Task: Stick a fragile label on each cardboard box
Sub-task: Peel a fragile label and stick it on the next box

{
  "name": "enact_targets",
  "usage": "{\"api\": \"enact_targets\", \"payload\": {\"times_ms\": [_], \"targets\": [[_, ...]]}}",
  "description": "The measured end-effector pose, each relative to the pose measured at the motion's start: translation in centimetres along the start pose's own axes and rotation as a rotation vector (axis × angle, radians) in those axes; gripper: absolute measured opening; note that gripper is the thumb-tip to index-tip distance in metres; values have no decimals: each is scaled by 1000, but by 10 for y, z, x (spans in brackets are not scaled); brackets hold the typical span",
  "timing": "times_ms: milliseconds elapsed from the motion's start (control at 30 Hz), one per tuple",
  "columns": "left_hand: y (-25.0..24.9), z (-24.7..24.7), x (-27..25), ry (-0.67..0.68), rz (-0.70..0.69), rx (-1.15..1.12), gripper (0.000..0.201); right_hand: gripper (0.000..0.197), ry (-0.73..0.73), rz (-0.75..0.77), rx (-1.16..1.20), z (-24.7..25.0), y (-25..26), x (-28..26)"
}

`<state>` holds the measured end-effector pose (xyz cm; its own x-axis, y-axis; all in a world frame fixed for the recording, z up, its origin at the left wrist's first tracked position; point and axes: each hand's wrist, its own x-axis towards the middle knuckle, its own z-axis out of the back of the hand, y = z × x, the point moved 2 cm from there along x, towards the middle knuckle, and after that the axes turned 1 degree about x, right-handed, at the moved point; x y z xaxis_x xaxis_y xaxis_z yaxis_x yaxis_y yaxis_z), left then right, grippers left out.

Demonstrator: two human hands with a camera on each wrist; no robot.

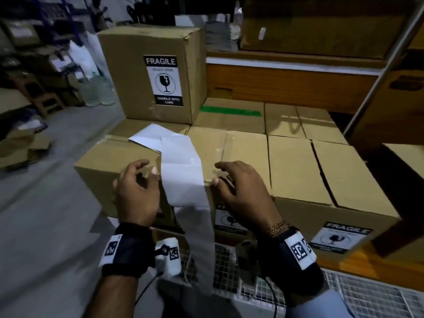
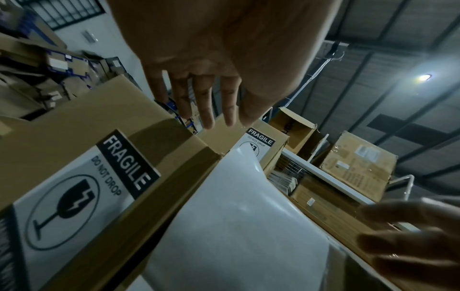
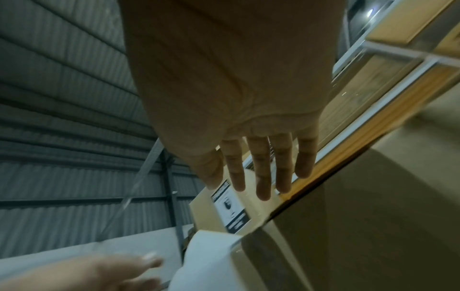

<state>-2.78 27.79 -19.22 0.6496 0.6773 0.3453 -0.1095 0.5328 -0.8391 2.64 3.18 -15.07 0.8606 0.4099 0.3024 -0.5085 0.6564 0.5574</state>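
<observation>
Head view: the white label strip [image 1: 183, 177] hangs over the front edge of the near cardboard box [image 1: 107, 166], within reach for peeling. Left hand [image 1: 137, 191] and right hand [image 1: 243, 193] flank the strip, each grip relaxed, holding nothing. The near box's front face already carries a fragile label [image 2: 74, 196].
</observation>
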Motion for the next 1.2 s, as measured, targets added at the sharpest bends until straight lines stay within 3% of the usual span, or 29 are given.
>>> {"api": "enact_targets", "payload": {"times_ms": [233, 467, 700, 867, 1033, 1133, 1200], "targets": [[-4, -27, 2, 178, 44, -71, 72, 44, -6, 42, -8, -22, 28, 33], [-31, -35, -14, 222, 25, -285, 84, 47, 7, -7, -32, -21, 24, 51], [-57, -37, -10, 265, 311, -695, 82, 49, 41, -199, 89, -1, 13, 51], [-79, -55, -31, 316, 388, -791, 87, 38, 5, -293, 267, 13, -3, 64], [-84, -55, -26, 317, 314, -571, 74, 26, -75, -266, 256, 38, -12, 73], [-81, -40, -7, 67, 54, -180, 48, 25, -104, -217, 204, 59, -10, 73], [-75, -37, 9, -60, -63, -40, 38, 27, -94, -171, 127, 73, -7, 73]]}}
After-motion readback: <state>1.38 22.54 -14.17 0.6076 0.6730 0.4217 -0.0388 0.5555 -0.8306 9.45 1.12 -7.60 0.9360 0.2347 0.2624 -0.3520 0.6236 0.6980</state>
